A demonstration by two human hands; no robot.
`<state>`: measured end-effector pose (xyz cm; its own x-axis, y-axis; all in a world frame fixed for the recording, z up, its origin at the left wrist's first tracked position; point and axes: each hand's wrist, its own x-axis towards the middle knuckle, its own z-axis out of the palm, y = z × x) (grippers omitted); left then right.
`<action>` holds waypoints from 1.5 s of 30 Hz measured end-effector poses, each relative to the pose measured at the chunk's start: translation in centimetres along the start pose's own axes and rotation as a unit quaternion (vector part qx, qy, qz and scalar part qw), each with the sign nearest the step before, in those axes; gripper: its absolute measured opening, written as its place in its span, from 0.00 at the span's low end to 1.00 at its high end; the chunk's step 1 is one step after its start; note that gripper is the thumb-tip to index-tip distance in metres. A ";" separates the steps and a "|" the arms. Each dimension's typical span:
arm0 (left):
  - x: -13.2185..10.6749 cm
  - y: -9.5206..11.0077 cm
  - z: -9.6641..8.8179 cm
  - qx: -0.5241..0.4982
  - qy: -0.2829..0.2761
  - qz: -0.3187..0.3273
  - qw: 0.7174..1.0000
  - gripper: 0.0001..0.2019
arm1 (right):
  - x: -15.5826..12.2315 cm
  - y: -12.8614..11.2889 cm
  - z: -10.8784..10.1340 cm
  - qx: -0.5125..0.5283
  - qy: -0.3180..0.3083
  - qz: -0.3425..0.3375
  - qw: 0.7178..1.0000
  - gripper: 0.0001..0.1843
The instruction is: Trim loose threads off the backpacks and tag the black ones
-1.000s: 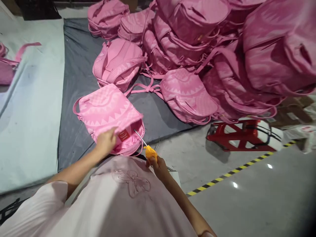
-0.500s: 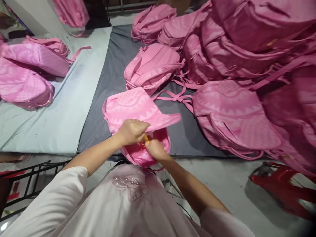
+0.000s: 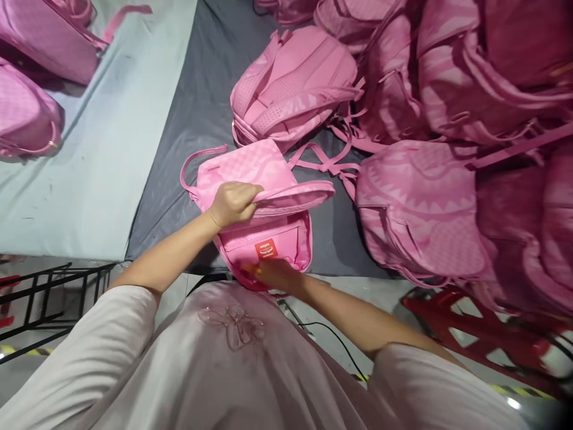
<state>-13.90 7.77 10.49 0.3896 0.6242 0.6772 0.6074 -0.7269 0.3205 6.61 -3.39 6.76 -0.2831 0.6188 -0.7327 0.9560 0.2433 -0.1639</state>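
The pink open backpack (image 3: 246,164) lies right in front of you on the grey-covered bench (image 3: 156,209), its mouth facing your body and its long axis seeming to run away from you with a slight slant to the left. Your left hand (image 3: 235,203) has its grip clamped on the edge of the lifted flap (image 3: 295,197), holding it up and away from you above the mouth. Your right hand (image 3: 280,276) is low in that mouth, its fingers pointing left and closed about an orange handle (image 3: 253,270); the hand is blurred and you cannot tell what the far end of the tool touches. The relation that counts is here: the red label (image 3: 266,248) on the inner wall lies just beyond your right hand, which is the nearer one, with the raised flap overhanging from the far side. Just behind, another backpack (image 3: 299,77) lies straps up, close against yours; loose straps (image 3: 324,161) cross toward a backpack on the right (image 3: 416,209), which is apart from yours, and a heap of backpacks (image 3: 447,89) crowds that side. More backpacks (image 3: 27,113) lie well apart on the pale cover to your left.
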 end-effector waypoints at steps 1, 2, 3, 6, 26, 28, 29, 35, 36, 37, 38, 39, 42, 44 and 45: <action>0.1 -0.1 0.0 -0.004 0.014 -0.021 1.000 0.16 | -1.6 0.8 0.4 -0.011 -0.028 0.012 0.999 0.19; 0.3 -0.1 0.1 -0.010 0.027 -0.046 0.999 0.16 | -3.2 1.7 0.5 -0.018 -0.055 0.030 0.998 0.20; 0.5 0.0 0.1 -0.019 0.036 -0.072 0.997 0.17 | -4.6 2.6 0.4 -0.021 -0.071 0.053 0.996 0.21; 0.7 0.9 0.4 -0.055 0.034 -0.135 0.989 0.19 | -6.3 4.2 -1.6 -0.011 -0.003 0.136 0.991 0.29; -1.0 0.7 4.1 -0.106 0.152 -0.369 0.911 0.15 | -6.2 5.4 0.2 0.244 -0.123 0.265 0.925 0.38; -0.8 1.0 4.2 -0.105 0.140 -0.360 0.916 0.15 | -6.5 4.4 0.9 0.304 -0.140 0.224 0.915 0.35; -0.8 1.1 4.1 -0.104 0.132 -0.354 0.920 0.15 | -6.5 4.3 0.9 0.295 -0.136 0.225 0.919 0.34; -0.3 2.0 3.6 -0.142 0.087 -0.289 0.943 0.15 | -6.2 5.0 2.2 0.008 0.107 0.306 0.946 0.28; -0.2 2.2 3.5 -0.150 0.078 -0.279 0.945 0.15 | -5.7 4.9 2.7 -0.010 0.137 0.290 0.947 0.28; -0.1 2.4 3.4 -0.157 0.071 -0.271 0.947 0.15 | -4.9 4.6 3.1 -0.020 0.152 0.264 0.952 0.27; 0.0 2.7 3.4 -0.162 0.065 -0.264 0.949 0.15 | -3.9 4.4 3.3 -0.026 0.157 0.235 0.959 0.27; 0.1 3.0 3.3 -0.167 0.060 -0.257 0.950 0.15 | -2.8 4.2 3.4 -0.031 0.158 0.206 0.965 0.27; 0.2 3.9 3.2 -0.179 0.050 -0.240 0.953 0.15 | 0.9 4.1 2.6 -0.032 0.179 0.135 0.974 0.22; 0.0 4.4 3.2 -0.184 0.044 -0.226 0.956 0.15 | 3.0 4.3 1.8 -0.010 0.202 0.122 0.972 0.22; -0.2 4.6 3.3 -0.183 0.044 -0.223 0.956 0.15 | 3.9 4.4 1.6 0.002 0.213 0.131 0.968 0.23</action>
<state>-8.92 5.30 9.68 0.0788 0.8810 0.4664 0.4101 -0.4551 0.7904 9.86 -1.06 2.12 -0.0371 0.9111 -0.4104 0.9993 0.0350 -0.0126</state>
